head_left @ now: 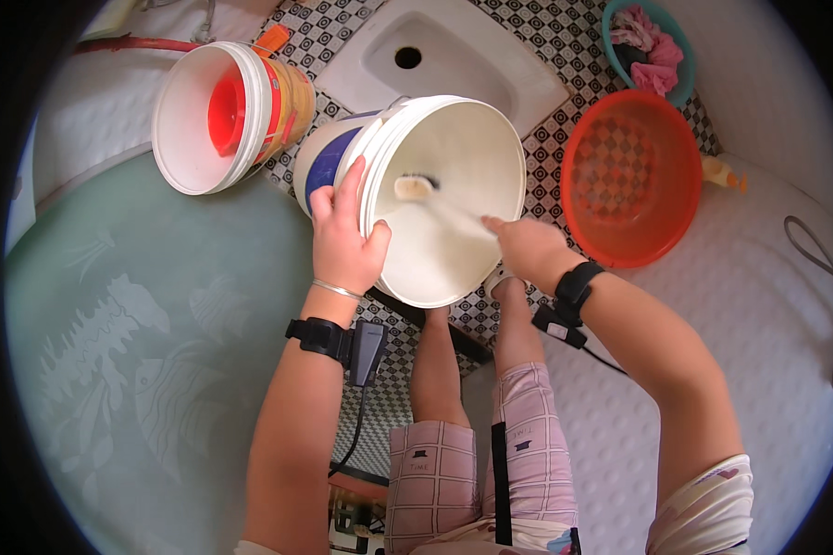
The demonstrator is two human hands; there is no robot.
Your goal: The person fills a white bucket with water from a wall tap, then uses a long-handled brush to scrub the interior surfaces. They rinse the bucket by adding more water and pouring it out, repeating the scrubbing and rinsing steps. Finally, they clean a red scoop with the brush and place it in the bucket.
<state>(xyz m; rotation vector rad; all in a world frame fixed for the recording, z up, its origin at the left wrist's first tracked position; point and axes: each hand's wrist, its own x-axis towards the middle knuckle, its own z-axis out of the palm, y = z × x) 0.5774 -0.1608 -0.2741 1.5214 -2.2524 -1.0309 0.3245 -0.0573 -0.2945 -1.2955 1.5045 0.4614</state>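
A large white bucket (463, 264) with a blue patch on its outside is tilted toward me, its mouth facing my body. My left hand (347, 242) grips the left side of its rim, fingers along the outer wall and thumb near the edge. Closed around a pale handle, my right hand (532, 250) reaches to the right side of the bucket's mouth. That handle belongs to a brush (413, 189), whose light-coloured head with dark bristles is against the bucket's inner wall. The handle is smeared by motion.
Left of the bucket, a smaller bucket (183, 120) holds a red container (227, 116). A white squat toilet (518, 69) lies beyond. To the right are an orange-red basin (694, 190) and a teal basin (683, 92) with pink cloth. A frosted panel (157, 305) stands left.
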